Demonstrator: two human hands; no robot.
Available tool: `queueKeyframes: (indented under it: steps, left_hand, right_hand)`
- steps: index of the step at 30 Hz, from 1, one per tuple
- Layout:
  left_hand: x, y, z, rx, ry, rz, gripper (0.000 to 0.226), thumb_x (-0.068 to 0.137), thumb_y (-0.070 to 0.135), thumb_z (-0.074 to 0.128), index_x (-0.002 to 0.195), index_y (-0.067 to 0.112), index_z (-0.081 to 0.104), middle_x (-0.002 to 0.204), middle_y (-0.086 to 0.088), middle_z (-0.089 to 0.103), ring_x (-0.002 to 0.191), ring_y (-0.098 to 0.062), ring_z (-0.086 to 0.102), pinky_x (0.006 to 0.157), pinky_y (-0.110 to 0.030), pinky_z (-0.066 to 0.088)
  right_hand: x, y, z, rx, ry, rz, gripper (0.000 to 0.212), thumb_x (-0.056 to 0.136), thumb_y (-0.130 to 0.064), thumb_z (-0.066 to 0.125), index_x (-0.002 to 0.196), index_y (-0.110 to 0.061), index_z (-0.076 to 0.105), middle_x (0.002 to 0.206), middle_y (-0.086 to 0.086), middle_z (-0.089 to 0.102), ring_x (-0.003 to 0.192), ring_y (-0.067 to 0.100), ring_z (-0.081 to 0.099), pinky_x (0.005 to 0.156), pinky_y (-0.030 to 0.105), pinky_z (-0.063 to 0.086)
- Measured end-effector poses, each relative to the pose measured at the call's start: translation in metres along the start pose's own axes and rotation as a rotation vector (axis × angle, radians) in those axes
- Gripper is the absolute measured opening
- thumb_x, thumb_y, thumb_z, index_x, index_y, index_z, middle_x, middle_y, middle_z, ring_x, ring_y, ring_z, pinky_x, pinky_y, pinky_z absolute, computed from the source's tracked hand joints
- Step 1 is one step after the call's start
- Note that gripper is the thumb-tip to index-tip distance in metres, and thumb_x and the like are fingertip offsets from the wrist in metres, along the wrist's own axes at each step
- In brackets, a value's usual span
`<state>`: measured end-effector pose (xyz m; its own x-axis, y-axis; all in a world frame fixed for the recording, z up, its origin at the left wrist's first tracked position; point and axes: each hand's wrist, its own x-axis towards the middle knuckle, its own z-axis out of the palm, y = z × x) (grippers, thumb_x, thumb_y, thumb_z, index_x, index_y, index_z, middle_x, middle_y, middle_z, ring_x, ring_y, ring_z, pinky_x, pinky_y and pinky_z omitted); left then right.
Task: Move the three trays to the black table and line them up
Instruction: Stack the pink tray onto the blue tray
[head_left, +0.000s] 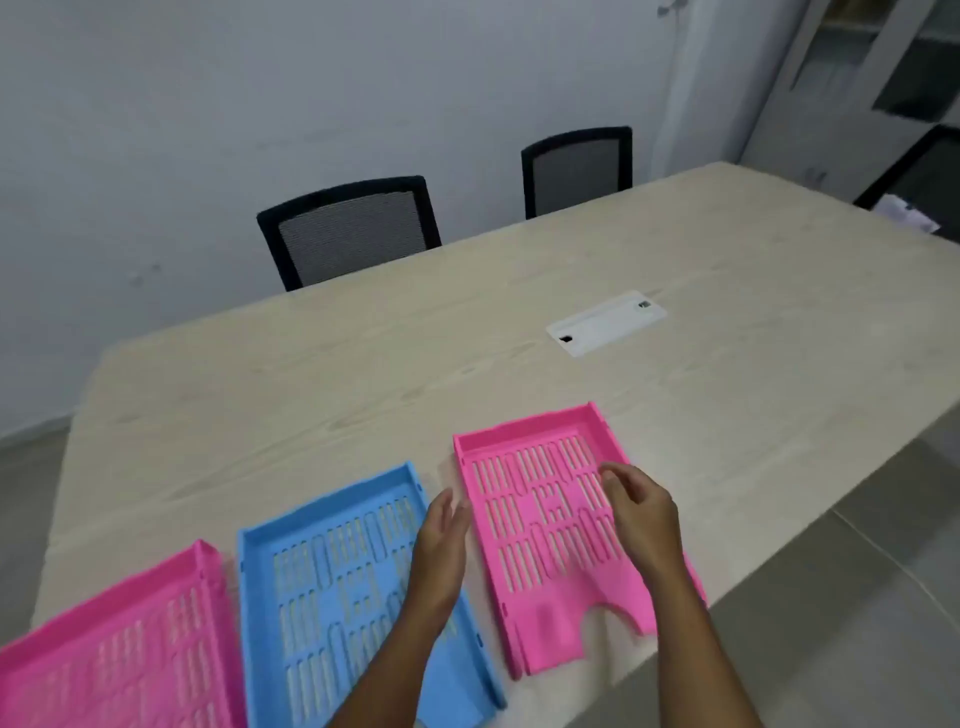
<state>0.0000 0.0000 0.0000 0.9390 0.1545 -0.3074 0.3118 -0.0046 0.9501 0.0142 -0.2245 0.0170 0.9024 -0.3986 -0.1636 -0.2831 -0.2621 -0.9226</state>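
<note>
Three slotted plastic trays lie side by side on a light wooden table (363, 374): a pink tray (119, 649) at the left, a blue tray (332, 571) in the middle and a second pink tray (540, 504) at the right. My left hand (441, 545) hovers open over the blue tray's right edge, palm facing right. Over the right pink tray floats my right hand (639, 509), fingers apart and curled, holding nothing. Both hands flank that tray without gripping it. No black table is in view.
A white cable cover plate (605, 322) is set into the tabletop further back. Two black mesh chairs (348, 228) (576, 169) stand along the far side against the wall. Grey tiled floor (852, 597) lies to the right of the table.
</note>
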Motion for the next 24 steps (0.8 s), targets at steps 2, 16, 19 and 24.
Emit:
queueKeyframes:
  steps: [2, 16, 19, 24]
  left_hand:
    - [0.003, -0.011, 0.004, -0.035, -0.037, -0.073, 0.060, 0.101, 0.035, 0.047, 0.154, 0.015, 0.030, 0.156, 0.001, 0.036, 0.145, -0.017, 0.032, 0.105, -0.025, 0.026]
    - [0.045, -0.098, 0.027, -0.133, -0.187, -0.345, 0.100, 0.065, 0.082, 0.064, 0.150, 0.040, 0.032, 0.157, 0.007, 0.040, 0.142, -0.019, 0.040, 0.117, -0.054, 0.031]
    - [0.024, -0.036, 0.039, -0.119, -0.231, -0.269, 0.088, 0.072, 0.076, 0.063, 0.149, 0.043, 0.035, 0.153, 0.012, 0.044, 0.140, -0.016, 0.042, 0.118, -0.055, 0.028]
    - [0.020, 0.011, 0.041, -0.168, -0.155, -0.124, 0.067, 0.097, 0.043, 0.051, 0.156, 0.029, 0.022, 0.151, 0.017, 0.031, 0.144, -0.011, 0.028, 0.117, -0.044, 0.021]
  right_hand:
    - [0.002, 0.011, -0.008, -0.019, 0.016, 0.036, 0.027, 0.097, -0.019, 0.059, 0.121, -0.015, 0.071, 0.120, 0.004, 0.072, 0.117, 0.022, 0.064, 0.096, 0.033, 0.049]
    - [0.039, 0.052, -0.027, -0.264, 0.074, 0.271, 0.027, 0.095, -0.014, 0.055, 0.112, 0.000, 0.071, 0.112, 0.020, 0.073, 0.099, 0.035, 0.066, 0.092, 0.044, 0.054]
    - [0.046, 0.044, -0.034, -0.252, 0.121, 0.253, 0.020, 0.094, -0.012, 0.055, 0.097, -0.003, 0.072, 0.092, 0.015, 0.074, 0.078, 0.028, 0.065, 0.075, 0.037, 0.053]
    - [0.055, 0.015, -0.034, -0.237, 0.133, 0.172, 0.022, 0.094, -0.017, 0.055, 0.096, -0.006, 0.073, 0.087, 0.009, 0.071, 0.082, 0.029, 0.065, 0.073, 0.035, 0.049]
